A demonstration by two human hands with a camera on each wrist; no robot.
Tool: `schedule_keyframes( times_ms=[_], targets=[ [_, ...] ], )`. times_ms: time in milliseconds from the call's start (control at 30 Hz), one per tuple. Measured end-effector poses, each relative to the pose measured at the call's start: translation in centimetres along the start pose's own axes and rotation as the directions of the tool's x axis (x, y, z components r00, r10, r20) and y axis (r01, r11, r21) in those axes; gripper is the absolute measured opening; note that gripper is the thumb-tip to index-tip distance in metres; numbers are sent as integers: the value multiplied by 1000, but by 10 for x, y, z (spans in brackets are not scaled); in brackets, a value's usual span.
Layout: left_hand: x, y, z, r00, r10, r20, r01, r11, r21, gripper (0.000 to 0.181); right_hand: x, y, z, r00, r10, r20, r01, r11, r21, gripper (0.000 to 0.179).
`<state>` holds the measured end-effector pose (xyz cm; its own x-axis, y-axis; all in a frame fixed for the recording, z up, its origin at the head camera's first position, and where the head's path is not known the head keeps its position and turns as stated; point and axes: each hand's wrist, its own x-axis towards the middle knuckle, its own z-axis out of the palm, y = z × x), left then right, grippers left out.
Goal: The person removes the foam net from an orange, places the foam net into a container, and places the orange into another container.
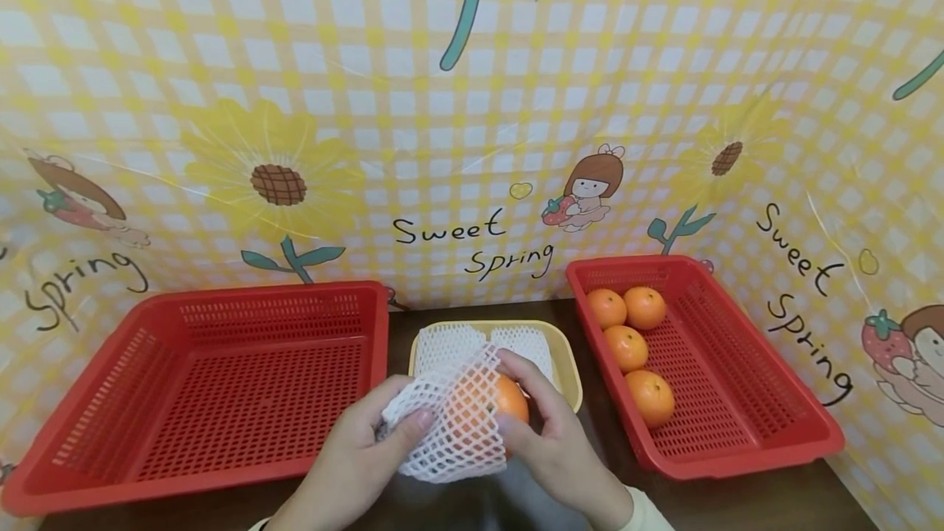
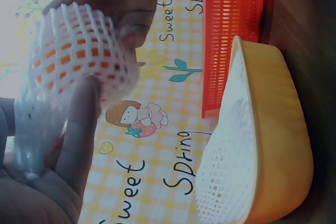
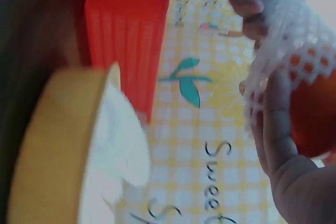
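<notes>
Between both hands is an orange (image 1: 513,400), partly inside a white foam net (image 1: 450,453). In the head view its bare side faces right. My left hand (image 1: 365,445) grips the closed, bunched end of the net, its thumb lying on the mesh. My right hand (image 1: 549,437) holds the orange at the net's open edge, with thumb and fingers on either side. In the right wrist view the lower part of the orange (image 3: 315,116) is uncovered. Behind the hands, a yellow basket (image 1: 566,367) contains more white foam nets (image 1: 451,340), partly hidden by the hands.
A red basket (image 1: 379,351) with nothing in it stands at the left. On the right, a second red basket (image 1: 745,465) holds several oranges (image 1: 649,398) along its left side. A checked cloth (image 1: 442,146) rises behind the dark table (image 1: 796,502).
</notes>
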<state>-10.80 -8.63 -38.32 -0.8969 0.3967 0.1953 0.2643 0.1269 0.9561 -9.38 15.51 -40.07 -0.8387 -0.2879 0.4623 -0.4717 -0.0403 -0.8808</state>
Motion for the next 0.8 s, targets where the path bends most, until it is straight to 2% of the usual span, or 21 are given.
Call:
schedule_keyframes(
  times_ms=[100, 167, 267, 367, 433, 500, 600, 700, 800],
  targets=[
    [2, -2, -1, 1000, -9, 15, 9, 1000, -6, 22, -2, 1, 5, 1000, -1, 17, 0, 1000, 23, 49],
    [2, -3, -2, 1000, -1, 11, 1, 1000, 2, 23, -4, 1, 7, 996, 32, 80, -34, 999, 25, 50],
    [2, -3, -3, 1000, -22, -18, 22, 1000, -15, 24, -6, -2, 7, 975, 113, 189, -118, 993, 14, 57],
    [1, -3, -5, 999, -41, -31, 40, 998, -48, 24, -4, -5, 3, 955, 124, 268, -128, 992, -2, 69],
    [1, -3, -5, 999, -39, -25, 37, 997, -63, 24, -3, -7, 2, 956, 123, 266, -116, 992, -42, 78],
    [0, -3, -6, 999, -32, -22, 31, 998, -61, 24, -1, -9, 2, 964, 110, 242, -82, 989, -125, 85],
    [0, -3, -6, 999, -43, -27, 42, 997, -66, 23, 1, -11, 3, 974, 132, 186, -88, 970, -227, 86],
    [-1, -3, -7, 998, -62, -26, 60, 995, -75, 24, 4, -11, 3, 977, 130, 168, -85, 964, -252, 83],
    [-2, -3, -8, 999, -46, -14, 45, 995, -89, 24, 5, -11, 2, 977, 127, 173, -77, 960, -268, 82]
  ],
)
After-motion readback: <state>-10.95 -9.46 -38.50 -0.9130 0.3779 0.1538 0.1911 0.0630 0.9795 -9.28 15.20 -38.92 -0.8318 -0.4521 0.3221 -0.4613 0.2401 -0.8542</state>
